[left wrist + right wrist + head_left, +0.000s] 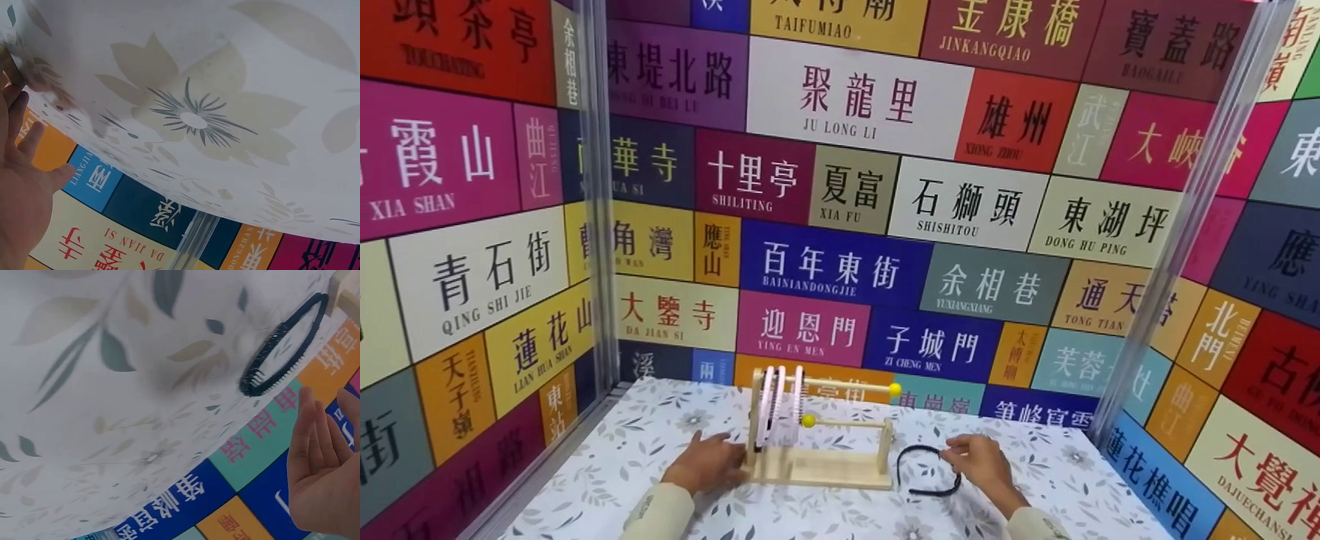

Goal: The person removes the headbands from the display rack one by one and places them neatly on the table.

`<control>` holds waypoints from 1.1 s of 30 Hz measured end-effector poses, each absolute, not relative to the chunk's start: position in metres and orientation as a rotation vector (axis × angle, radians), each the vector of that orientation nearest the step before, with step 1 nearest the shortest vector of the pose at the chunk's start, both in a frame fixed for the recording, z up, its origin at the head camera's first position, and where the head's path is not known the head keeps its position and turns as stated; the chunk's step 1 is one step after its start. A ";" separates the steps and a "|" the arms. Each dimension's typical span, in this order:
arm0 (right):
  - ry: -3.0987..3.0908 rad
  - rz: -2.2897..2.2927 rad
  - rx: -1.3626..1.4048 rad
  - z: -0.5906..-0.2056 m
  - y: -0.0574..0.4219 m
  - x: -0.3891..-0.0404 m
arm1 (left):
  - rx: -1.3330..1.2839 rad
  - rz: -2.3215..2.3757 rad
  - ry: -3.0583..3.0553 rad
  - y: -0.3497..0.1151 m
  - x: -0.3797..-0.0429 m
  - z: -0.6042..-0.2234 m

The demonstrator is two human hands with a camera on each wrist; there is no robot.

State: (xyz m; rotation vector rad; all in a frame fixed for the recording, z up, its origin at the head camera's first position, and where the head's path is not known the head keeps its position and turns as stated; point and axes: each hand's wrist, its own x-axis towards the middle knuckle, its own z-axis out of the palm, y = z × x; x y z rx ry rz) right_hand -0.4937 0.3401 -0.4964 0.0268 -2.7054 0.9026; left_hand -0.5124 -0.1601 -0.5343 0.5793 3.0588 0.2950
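Observation:
A light wooden rack (840, 474) stands on the table, with two rods tipped by yellow balls. Several pale pink hoops (781, 405) hang on its upper rod, near the left upright. Beside the rack's left end is my left hand (706, 461), its fingertips right at the upright and base; the left wrist view shows its fingers loosely spread. A black headband (934, 493) with small comb teeth lies on the cloth to the right of the rack. My right hand (984, 465) is at the headband's right side; in the right wrist view its fingers extend, apart from the band.
A white cloth with grey leaf and flower print covers the table (780, 517). Behind it and on both sides rise walls of coloured name panels (840, 262). Clear plastic-like corner posts (598, 187) stand at the left and right.

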 end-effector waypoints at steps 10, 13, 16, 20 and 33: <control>-2.659 0.942 0.229 -0.479 0.298 -0.498 | 0.618 0.286 3.077 -0.161 -0.507 -0.532; -2.660 0.932 0.253 -0.473 0.290 -0.497 | 0.686 0.293 3.084 -0.158 -0.506 -0.532; -2.657 0.911 0.277 -0.468 0.280 -0.497 | 0.715 0.295 3.100 -0.157 -0.505 -0.532; -2.631 0.885 0.391 -0.462 0.263 -0.497 | 0.692 0.271 3.124 -0.159 -0.503 -0.531; -2.539 0.796 0.477 -0.439 0.242 -0.488 | 0.653 0.310 3.101 -0.161 -0.511 -0.535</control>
